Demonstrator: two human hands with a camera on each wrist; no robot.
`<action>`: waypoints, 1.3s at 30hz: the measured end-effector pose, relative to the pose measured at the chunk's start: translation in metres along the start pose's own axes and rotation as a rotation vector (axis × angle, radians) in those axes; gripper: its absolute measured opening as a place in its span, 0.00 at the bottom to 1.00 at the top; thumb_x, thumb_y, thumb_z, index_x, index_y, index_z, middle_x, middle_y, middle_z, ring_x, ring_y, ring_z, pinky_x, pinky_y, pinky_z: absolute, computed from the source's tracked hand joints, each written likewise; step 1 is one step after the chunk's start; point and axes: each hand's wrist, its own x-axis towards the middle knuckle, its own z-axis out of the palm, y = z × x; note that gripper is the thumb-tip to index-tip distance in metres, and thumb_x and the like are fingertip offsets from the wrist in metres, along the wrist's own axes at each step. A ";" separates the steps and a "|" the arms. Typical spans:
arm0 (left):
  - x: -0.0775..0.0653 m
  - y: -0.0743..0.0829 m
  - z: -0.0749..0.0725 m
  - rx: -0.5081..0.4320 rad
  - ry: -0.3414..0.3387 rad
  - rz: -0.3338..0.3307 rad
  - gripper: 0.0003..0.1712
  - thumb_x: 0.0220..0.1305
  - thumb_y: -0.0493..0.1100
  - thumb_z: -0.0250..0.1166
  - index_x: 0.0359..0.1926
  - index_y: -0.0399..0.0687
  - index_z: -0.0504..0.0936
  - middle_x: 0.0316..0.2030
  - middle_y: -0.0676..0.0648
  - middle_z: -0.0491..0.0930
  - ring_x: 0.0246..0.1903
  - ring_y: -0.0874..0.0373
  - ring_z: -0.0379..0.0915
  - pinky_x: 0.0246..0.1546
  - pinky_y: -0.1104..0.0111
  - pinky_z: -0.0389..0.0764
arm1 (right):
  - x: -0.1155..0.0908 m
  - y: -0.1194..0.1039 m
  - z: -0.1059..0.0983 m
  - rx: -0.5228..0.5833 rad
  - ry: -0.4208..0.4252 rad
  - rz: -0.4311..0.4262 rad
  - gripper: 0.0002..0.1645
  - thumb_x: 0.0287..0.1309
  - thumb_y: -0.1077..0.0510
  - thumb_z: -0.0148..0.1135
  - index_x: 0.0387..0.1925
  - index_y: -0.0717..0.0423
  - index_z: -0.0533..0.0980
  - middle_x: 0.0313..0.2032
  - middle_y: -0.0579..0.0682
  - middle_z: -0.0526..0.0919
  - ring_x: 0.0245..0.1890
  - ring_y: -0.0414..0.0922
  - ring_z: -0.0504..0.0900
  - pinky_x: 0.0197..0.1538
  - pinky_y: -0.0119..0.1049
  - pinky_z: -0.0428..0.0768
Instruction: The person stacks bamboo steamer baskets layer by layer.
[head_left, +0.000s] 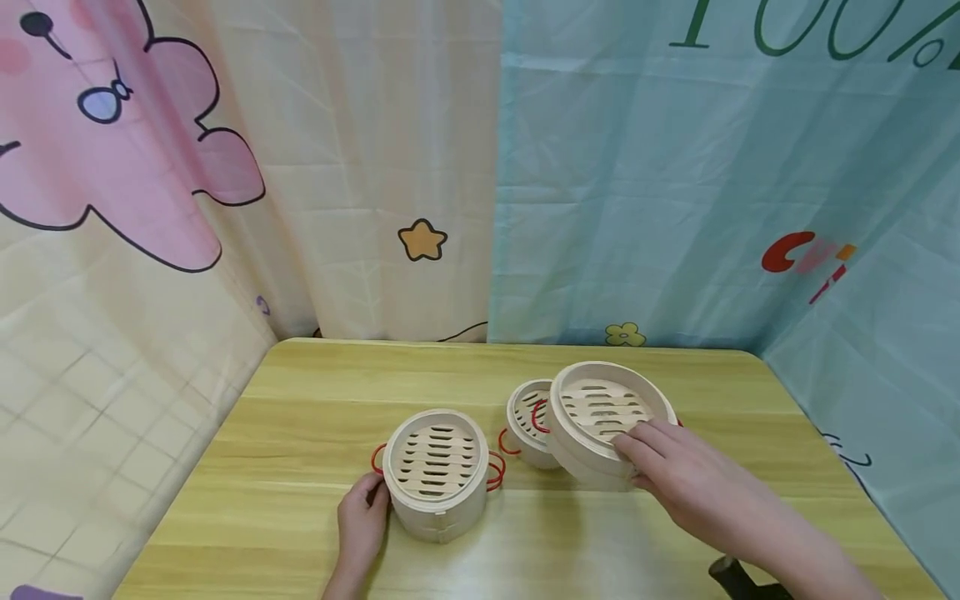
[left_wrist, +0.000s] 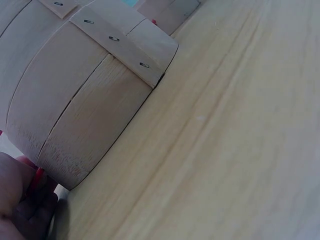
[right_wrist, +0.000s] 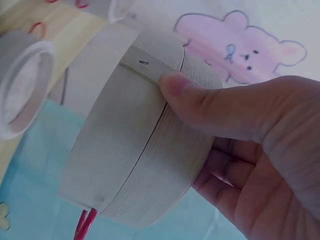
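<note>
A stack of bamboo steamer baskets [head_left: 442,518] with a slatted top stands on the table, red loop handles at its sides. My left hand [head_left: 362,518] is low at its left side, fingers pinching a red loop [left_wrist: 36,181] in the left wrist view. My right hand [head_left: 686,471] grips a larger bamboo steamer basket [head_left: 588,458] by its rim, tilted above the table. In the right wrist view, the thumb [right_wrist: 182,92] presses on its wooden wall, with the fingers on the opposite side. Behind it, partly covered, stands a small bamboo steamer basket [head_left: 534,448].
The wooden table [head_left: 300,417] has its far edge against printed curtains [head_left: 375,167]. A dark object [head_left: 738,577] lies at the front right, partly under my right forearm. A purple edge [head_left: 41,593] shows at the bottom left corner.
</note>
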 end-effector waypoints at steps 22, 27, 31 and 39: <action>0.000 -0.001 0.000 -0.029 0.010 0.020 0.07 0.56 0.26 0.59 0.34 0.34 0.83 0.33 0.44 0.81 0.35 0.60 0.74 0.38 0.71 0.76 | 0.111 -0.033 0.039 0.043 -0.133 -0.223 0.21 0.44 0.66 0.67 0.43 0.59 0.74 0.36 0.47 0.74 0.38 0.43 0.72 0.43 0.35 0.75; 0.000 0.001 0.000 -0.050 0.002 -0.011 0.08 0.57 0.26 0.59 0.35 0.34 0.83 0.33 0.43 0.81 0.36 0.58 0.74 0.38 0.70 0.76 | 0.120 -0.040 0.049 0.044 -0.148 -0.244 0.20 0.44 0.66 0.66 0.43 0.58 0.74 0.36 0.47 0.74 0.39 0.43 0.72 0.45 0.34 0.74; 0.000 0.005 0.000 -0.207 0.023 -0.105 0.08 0.59 0.28 0.58 0.39 0.29 0.81 0.34 0.43 0.81 0.34 0.65 0.74 0.36 0.75 0.76 | 0.123 -0.042 0.054 0.040 -0.146 -0.254 0.22 0.42 0.66 0.68 0.43 0.58 0.73 0.36 0.47 0.74 0.39 0.44 0.72 0.45 0.34 0.73; 0.000 0.021 -0.009 -0.619 0.191 -0.044 0.17 0.68 0.38 0.52 0.48 0.26 0.76 0.46 0.44 0.79 0.47 0.65 0.74 0.49 0.74 0.72 | 0.121 -0.045 0.066 0.019 -0.095 -0.281 0.21 0.37 0.69 0.66 0.39 0.59 0.74 0.32 0.46 0.73 0.35 0.43 0.71 0.41 0.33 0.73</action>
